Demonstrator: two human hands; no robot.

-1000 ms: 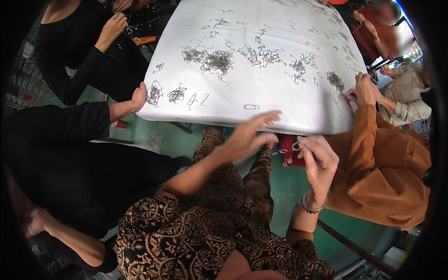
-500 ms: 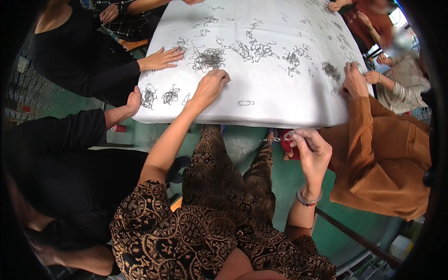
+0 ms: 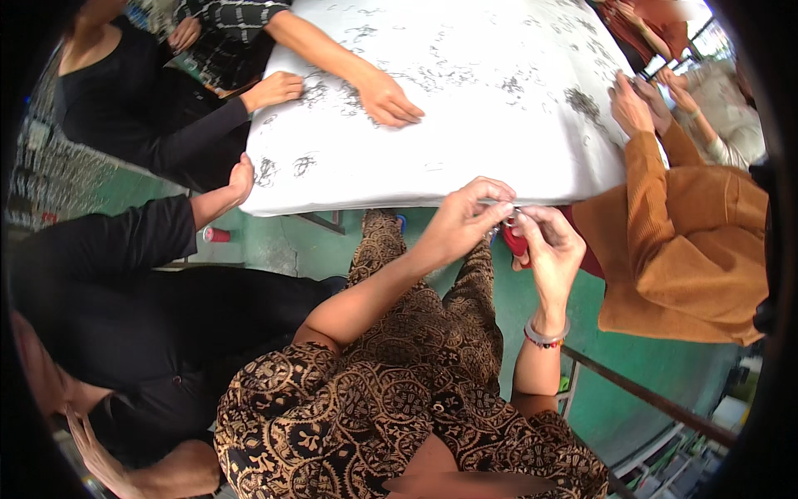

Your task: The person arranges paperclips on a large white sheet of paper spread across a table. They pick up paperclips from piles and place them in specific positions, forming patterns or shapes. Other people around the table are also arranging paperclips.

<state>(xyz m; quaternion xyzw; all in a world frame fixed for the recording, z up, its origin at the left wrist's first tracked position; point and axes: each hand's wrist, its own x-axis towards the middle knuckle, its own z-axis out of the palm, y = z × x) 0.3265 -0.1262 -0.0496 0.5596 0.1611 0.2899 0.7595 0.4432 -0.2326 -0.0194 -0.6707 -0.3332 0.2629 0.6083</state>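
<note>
My left hand [image 3: 467, 219] and my right hand [image 3: 550, 239] meet in front of the table's near edge, fingertips almost touching. Each is closed in a pinch on small bent wire hooks [image 3: 508, 219], shiny metal pieces partly hidden by the fingers. A few linked bits seem to dangle under the left fingertips, too small to make out clearly. On the white-covered table [image 3: 357, 179] lie many more wire hooks, in scattered groups and in denser heaps, such as the dark heap [image 3: 582, 103] at the right.
Another person's hand [image 3: 391, 100] reaches over the table from the left. A co-worker's hand [image 3: 278, 88] rests by the left edge, another hand [image 3: 241, 180] at the near left corner. At the right edge, a person in a brown jacket [image 3: 698, 249] has hands near the table. A red cup [image 3: 217, 235] stands low left.
My left hand has come from the table toward me and right, meeting my right hand at the wire hooks. A co-worker's arm now reaches over the table from the left.
</note>
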